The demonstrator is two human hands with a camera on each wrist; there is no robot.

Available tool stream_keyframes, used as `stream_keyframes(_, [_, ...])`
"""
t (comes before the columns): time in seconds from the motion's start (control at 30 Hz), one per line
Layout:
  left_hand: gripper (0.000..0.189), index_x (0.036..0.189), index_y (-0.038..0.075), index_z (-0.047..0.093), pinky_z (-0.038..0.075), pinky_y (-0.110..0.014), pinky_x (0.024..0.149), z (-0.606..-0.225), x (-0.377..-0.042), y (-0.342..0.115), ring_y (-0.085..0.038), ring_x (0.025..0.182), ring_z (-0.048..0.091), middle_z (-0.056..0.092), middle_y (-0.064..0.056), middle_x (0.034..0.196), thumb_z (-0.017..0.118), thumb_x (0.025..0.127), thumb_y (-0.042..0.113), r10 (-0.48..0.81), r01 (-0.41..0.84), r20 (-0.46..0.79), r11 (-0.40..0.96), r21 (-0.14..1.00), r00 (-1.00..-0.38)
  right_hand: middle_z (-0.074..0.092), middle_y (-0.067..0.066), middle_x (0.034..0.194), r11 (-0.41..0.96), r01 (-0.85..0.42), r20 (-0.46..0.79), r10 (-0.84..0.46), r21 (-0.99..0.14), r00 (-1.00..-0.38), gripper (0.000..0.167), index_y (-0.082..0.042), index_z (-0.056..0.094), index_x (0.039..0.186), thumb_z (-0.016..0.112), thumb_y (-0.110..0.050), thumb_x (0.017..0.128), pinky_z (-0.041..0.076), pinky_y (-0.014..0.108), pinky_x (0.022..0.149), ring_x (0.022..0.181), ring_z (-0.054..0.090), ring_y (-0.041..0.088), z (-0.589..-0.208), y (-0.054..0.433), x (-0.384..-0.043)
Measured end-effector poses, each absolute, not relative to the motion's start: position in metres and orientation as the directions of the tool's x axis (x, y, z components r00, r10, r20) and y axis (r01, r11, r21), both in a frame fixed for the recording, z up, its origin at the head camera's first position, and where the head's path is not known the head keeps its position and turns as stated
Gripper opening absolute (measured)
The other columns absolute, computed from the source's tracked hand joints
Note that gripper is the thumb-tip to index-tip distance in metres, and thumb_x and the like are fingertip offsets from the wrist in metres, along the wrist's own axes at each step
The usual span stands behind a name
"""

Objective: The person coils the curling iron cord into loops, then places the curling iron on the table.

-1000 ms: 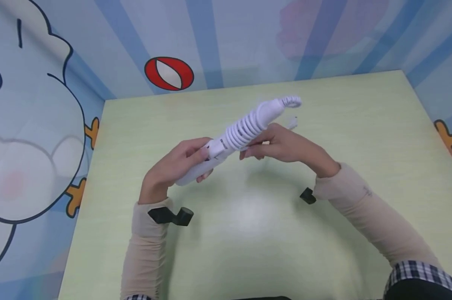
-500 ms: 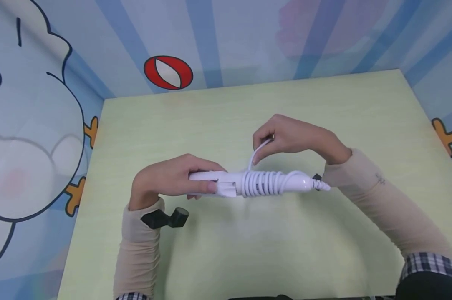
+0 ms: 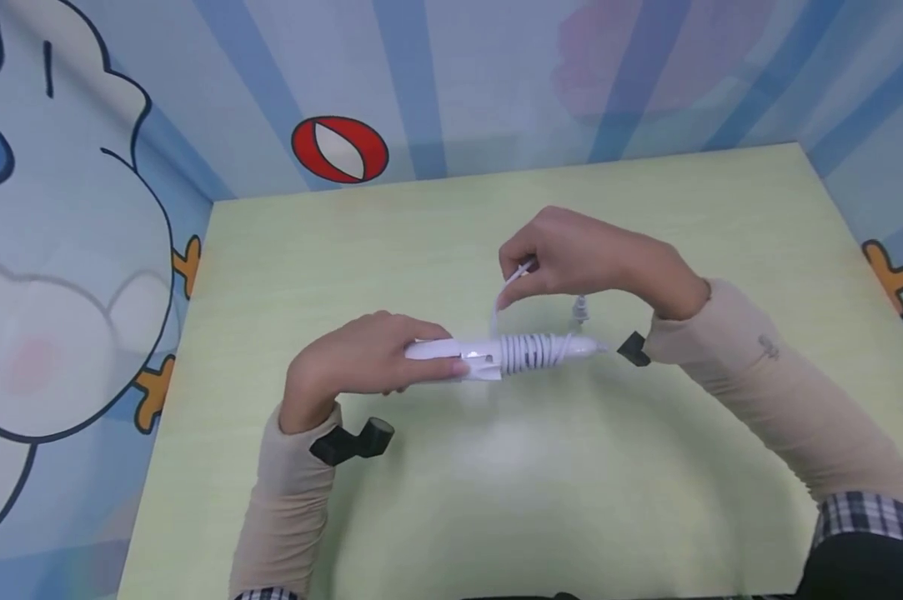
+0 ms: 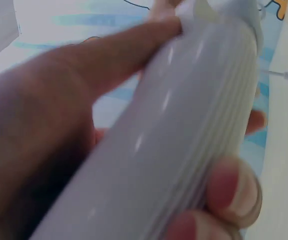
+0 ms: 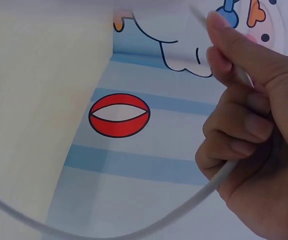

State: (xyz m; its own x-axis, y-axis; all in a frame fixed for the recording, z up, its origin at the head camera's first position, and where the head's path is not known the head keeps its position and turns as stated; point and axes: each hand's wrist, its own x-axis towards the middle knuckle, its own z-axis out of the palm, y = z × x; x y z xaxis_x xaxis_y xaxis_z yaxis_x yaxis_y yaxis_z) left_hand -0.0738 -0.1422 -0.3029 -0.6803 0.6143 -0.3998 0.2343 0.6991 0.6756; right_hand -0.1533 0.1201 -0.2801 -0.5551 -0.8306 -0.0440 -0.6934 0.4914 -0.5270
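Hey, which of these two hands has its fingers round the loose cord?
The right hand: its fingers curl round a loose stretch of cord. The left hand instead grips the white appliance that the cord is wound around.

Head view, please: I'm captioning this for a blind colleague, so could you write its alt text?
A left hand grips a white wand-shaped appliance wound with cord, while the right hand holds a loose length of that cord. A plug shows below that hand; the backdrop is a pale green table and cartoon walls.
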Motion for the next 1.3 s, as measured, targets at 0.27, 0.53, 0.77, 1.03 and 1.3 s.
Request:
stream_keyframes(0.27, [0.035, 0.098, 0.030, 0.063, 0.040, -0.029, 0.054, -0.307, -0.080, -0.143, -0.014, 0.062, 0.052, 0.058, 0.004, 0.074, 0.054, 0.087, 0.062, 0.445, 0.181, -0.397, 0.816, 0.549, -0.803, 0.066, -0.010, 0.074, 0.562, -0.686, -0.068, -0.794, -0.463, -0.604, 0.011, -0.021, 0.072, 0.085, 0.069, -0.031, 0.088, 0.043, 0.027, 0.062, 0.060, 0.051, 0.007, -0.274, 0.114, -0.148])
stream_keyframes(0.53, [0.043, 0.102, 0.026, 0.062, 0.038, -0.031, 0.054, -0.317, -0.086, -0.138, -0.017, 0.062, 0.050, 0.057, 0.002, 0.073, 0.050, 0.088, 0.065, 0.302, 0.163, -0.303, 0.898, 0.409, -0.904, 0.065, -0.005, 0.072, 0.603, -0.656, -0.160, -0.779, -0.454, -0.606, 0.019, -0.013, 0.072, 0.106, 0.060, -0.021, 0.093, 0.042, 0.026, 0.058, 0.053, 0.047, 0.008, -0.271, 0.108, -0.139])
stream_keyframes(0.77, [0.053, 0.118, 0.022, 0.060, 0.040, -0.032, 0.052, -0.329, -0.093, -0.140, -0.019, 0.063, 0.053, 0.060, 0.000, 0.080, 0.049, 0.089, 0.064, 0.202, 0.094, -0.184, 0.877, 0.472, -0.962, 0.045, -0.005, 0.053, 0.570, -0.614, -0.114, -0.777, -0.547, -0.619, 0.033, -0.013, 0.060, 0.129, 0.053, -0.019, 0.097, 0.034, 0.024, 0.050, 0.044, 0.030, 0.008, -0.283, 0.109, -0.135])
stream_keyframes(1.03, [0.057, 0.123, 0.023, 0.056, 0.046, -0.030, 0.055, -0.339, -0.100, -0.150, -0.021, 0.068, 0.058, 0.059, -0.004, 0.091, 0.048, 0.088, 0.067, 0.186, -0.017, -0.214, 0.716, 0.698, -0.959, 0.045, -0.004, 0.058, 0.483, -0.644, 0.060, -0.771, -0.594, -0.633, 0.036, -0.012, 0.054, 0.135, 0.051, -0.019, 0.099, 0.035, 0.025, 0.051, 0.045, 0.035, 0.008, -0.308, 0.113, -0.134])
stream_keyframes(1.3, [0.054, 0.125, 0.022, 0.055, 0.048, -0.032, 0.058, -0.338, -0.102, -0.152, -0.024, 0.069, 0.058, 0.058, -0.008, 0.097, 0.050, 0.089, 0.063, 0.216, -0.043, -0.206, 0.583, 0.811, -0.954, 0.048, -0.003, 0.065, 0.428, -0.725, 0.246, -0.744, -0.539, -0.621, 0.034, -0.007, 0.058, 0.131, 0.054, -0.014, 0.098, 0.036, 0.025, 0.055, 0.052, 0.036, 0.007, -0.317, 0.110, -0.127])
